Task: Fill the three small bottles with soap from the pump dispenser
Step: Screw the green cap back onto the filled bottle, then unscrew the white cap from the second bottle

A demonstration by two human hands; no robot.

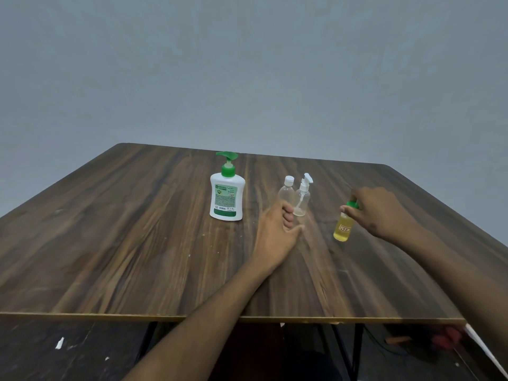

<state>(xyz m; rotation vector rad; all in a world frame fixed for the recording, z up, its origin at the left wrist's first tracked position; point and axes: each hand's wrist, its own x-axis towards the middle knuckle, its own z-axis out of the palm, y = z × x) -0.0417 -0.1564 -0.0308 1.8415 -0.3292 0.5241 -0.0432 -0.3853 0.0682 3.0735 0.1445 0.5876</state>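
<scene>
Head view: my right hand [380, 211] pinched green cap of yellow bottle [343, 225], bottle tilted just above tabletop [110, 243]. My left hand [277, 232] hung loosely curled, held nothing, near two clear bottles [295, 198] standing together. Dispenser [227, 192] stood upright left of them, apart.
</scene>
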